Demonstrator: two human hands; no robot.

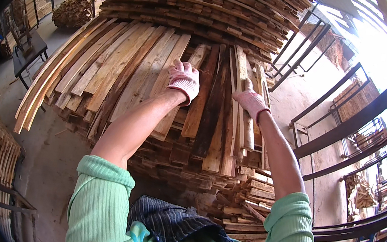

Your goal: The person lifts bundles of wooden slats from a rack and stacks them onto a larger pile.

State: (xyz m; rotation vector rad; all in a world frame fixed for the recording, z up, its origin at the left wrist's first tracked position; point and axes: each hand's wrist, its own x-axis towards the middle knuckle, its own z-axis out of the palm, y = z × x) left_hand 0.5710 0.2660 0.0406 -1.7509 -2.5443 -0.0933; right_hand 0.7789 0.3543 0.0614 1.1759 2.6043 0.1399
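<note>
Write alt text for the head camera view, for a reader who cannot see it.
Two gloved hands reach onto a big stack of rough wooden slats: the left hand lies flat on a pale slat, the right hand grips a narrow slat. Green sleeves show below, dark metal racks to the right.

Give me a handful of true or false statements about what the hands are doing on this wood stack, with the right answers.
1. Both hands wear gloves. True: the left hand and right hand are in pale knitted gloves.
2. The left hand rests on a metal rack. False: it lies on a pale wooden plank atop the pile.
3. The right hand grips a narrow slat. True.
4. The planks are stacked upright. False: they lie flat, spread in a fan across the pile.
5. The person's sleeves are green. True: both sleeves are pushed up past the elbows.
</note>
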